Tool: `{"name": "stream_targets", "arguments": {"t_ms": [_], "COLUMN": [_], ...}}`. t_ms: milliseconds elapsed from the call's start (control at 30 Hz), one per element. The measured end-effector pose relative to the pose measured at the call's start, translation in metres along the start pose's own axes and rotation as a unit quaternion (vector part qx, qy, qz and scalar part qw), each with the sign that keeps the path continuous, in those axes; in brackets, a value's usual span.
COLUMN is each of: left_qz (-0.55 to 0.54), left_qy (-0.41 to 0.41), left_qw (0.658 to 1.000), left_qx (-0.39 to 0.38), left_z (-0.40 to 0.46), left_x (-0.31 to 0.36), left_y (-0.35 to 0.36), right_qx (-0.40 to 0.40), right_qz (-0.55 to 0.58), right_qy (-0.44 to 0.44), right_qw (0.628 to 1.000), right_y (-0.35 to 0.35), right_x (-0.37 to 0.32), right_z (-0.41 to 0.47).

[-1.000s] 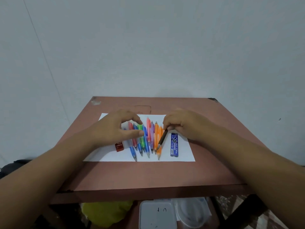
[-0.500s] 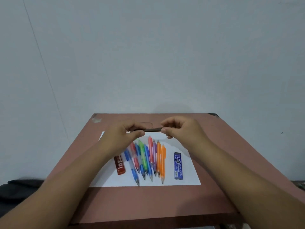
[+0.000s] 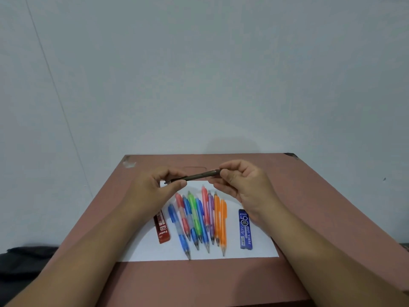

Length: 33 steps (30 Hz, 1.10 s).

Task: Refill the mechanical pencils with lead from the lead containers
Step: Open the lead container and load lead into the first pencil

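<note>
Head view: a dark mechanical pencil (image 3: 197, 176) is held above the table (image 3: 287, 196), nearly level. Its tip end is pinched by the left hand (image 3: 155, 189); its cap end is pinched by the right hand (image 3: 241, 185). Coloured pencils (image 3: 199, 220) are laid on white paper (image 3: 261, 251), between a red lead container (image 3: 162, 229) and a blue lead container (image 3: 246, 229).

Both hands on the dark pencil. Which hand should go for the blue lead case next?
Right, probably. The right hand pinches the dark pencil directly above the blue lead case. The left hand holds its other end on the far side, nearer the red lead case.
</note>
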<state>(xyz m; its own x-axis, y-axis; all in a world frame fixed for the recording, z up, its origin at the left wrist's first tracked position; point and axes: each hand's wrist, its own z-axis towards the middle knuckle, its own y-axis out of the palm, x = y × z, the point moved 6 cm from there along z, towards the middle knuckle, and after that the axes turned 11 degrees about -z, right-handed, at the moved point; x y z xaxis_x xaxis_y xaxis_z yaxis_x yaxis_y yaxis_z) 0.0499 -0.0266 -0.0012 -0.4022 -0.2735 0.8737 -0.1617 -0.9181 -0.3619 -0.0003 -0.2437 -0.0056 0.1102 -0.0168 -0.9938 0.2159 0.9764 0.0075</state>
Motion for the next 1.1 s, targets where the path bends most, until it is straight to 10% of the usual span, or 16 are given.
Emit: {"name": "stream_targets", "arguments": {"t_ms": [300, 567, 833, 1100], "left_qz": [0.047, 0.241, 0.175, 0.196], "left_qy": [-0.040, 0.025, 0.087, 0.108], "left_qw": [0.998, 0.965, 0.980, 0.974], "left_qx": [-0.021, -0.101, -0.028, -0.025], "left_z": [0.013, 0.037, 0.044, 0.043], "left_x": [-0.008, 0.001, -0.013, -0.023], "left_y": [0.001, 0.021, 0.003, -0.005], "right_qx": [0.002, 0.003, 0.039, -0.040], "right_qz": [-0.170, -0.071, -0.112, -0.513], "right_qy": [-0.021, -0.021, -0.066, -0.070], "right_qw": [0.985, 0.997, 0.991, 0.855], "right_y": [-0.001, -0.003, -0.028, -0.028], "right_x": [-0.012, -0.005, -0.004, 0.011], "right_z": [0.019, 0.029, 0.040, 0.041]}}
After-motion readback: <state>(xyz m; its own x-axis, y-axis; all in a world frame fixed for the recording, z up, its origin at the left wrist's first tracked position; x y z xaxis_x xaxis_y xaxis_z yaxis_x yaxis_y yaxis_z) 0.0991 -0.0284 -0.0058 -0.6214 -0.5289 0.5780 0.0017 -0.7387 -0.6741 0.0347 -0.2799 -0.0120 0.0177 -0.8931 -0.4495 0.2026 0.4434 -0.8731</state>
